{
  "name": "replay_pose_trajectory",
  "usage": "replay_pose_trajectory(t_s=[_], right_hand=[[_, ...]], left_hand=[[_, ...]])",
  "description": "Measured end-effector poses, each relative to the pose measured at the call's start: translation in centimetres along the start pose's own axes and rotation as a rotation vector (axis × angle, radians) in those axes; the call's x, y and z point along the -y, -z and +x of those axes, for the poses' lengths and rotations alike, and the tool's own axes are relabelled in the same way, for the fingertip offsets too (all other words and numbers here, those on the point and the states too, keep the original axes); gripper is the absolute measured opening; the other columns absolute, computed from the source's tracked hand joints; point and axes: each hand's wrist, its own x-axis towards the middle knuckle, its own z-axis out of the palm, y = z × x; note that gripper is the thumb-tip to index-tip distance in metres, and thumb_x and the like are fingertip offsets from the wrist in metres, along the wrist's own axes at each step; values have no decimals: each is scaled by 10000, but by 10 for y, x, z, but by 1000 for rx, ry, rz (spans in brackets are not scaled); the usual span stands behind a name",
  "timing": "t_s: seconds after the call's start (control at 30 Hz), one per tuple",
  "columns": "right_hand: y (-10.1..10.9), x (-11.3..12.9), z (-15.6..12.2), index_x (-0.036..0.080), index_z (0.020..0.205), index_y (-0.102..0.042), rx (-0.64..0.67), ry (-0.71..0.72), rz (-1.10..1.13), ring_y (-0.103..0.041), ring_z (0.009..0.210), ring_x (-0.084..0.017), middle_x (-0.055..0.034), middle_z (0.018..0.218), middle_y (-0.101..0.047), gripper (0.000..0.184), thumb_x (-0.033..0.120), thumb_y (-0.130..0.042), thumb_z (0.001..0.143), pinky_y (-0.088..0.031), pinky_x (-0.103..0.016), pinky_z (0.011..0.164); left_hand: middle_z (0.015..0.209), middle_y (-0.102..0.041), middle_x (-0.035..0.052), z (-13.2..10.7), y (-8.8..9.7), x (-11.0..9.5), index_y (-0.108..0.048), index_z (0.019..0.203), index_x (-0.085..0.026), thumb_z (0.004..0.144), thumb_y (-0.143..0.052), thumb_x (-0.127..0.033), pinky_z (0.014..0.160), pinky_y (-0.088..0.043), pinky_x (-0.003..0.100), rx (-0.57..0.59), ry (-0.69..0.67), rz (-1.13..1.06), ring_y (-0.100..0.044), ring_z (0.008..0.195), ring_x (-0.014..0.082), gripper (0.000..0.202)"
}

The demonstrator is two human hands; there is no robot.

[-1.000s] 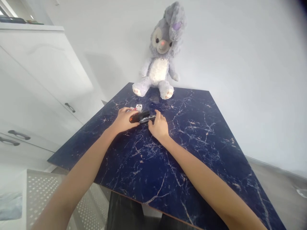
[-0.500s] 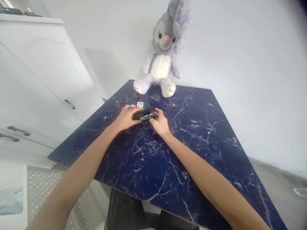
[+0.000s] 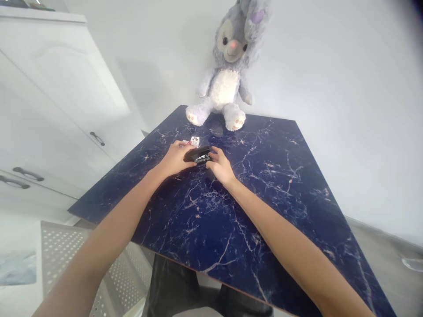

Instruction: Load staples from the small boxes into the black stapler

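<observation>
Left hand (image 3: 175, 159): grip wrapped around one end of the elongated black stapler with silver metal rail (image 3: 200, 152), seemingly steadying it over the dark-blue marbled table (image 3: 211, 220). Right hand (image 3: 222, 167): curled at the opposite end; hold indeterminable.

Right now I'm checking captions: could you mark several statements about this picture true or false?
The left hand holds the black stapler. True.
The right hand rests on a cabinet handle. False: it is at the stapler's right end.
A grey plush toy sits near the far edge of the tabletop. True.
The tabletop is plain white. False: dark blue with pale veins.
A small white box lies beyond the stapler. True.
</observation>
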Motion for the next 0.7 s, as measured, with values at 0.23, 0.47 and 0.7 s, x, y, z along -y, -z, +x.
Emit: replay_pose_trajectory(t_s=[0.23, 0.47, 0.7], right_hand=[[-1, -6, 3, 258, 1398, -537, 17, 40, -3, -669, 1231, -275, -87, 1332, -708, 750, 166, -666, 666, -497, -496, 1095], [-4, -6, -2, 229, 1509, -437, 10, 125, -104, -590, 1336, -309, -133, 1475, -591, 834, 184, -647, 703, -461, -525, 1134], [-7, -7, -3, 187, 1478, -454, -92, 151, -100, -550, 1370, -283, -157, 1537, -503, 762, 168, -589, 729, -499, -465, 1111]], left_hand=[[1273, -679, 102, 0, 1, 0, -663, 1309, -277, 785, -811, -408, 1094, -362, 527, -13, -7, -25, -469, 1300, 379, 560], [1193, -725, 119, -1, 1, -8, -700, 1256, -261, 726, -849, -455, 1120, -305, 578, -106, 24, 53, -493, 1256, 420, 584], [1244, -721, 114, -6, 18, 12, -728, 1202, -226, 809, -754, -470, 1138, -344, 514, -339, 241, -178, -576, 1221, 370, 463]])
